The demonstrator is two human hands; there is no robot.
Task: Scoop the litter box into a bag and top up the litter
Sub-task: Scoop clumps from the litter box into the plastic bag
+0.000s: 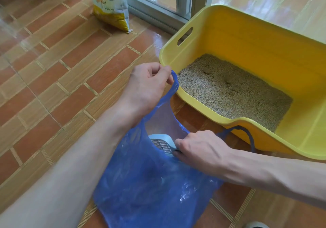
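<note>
A blue plastic bag (150,183) lies on the tiled floor in front of me with its mouth held apart. My left hand (146,88) pinches the bag's far handle and lifts it beside the yellow litter box (220,38). My right hand (199,150) pinches the near edge of the bag's mouth. Inside the mouth shows a pale blue slotted scoop (161,144), partly hidden by my right hand. The box holds beige litter (234,93) with a few darker clumps (227,86). The bag's other handle (247,136) droops against the box's front.
A yellow and white litter sack (111,5) stands upright at the back, near a sliding glass door frame (158,8). Glossy orange tiles cover the floor to the left. A pale shoe tip (257,225) shows at the bottom right.
</note>
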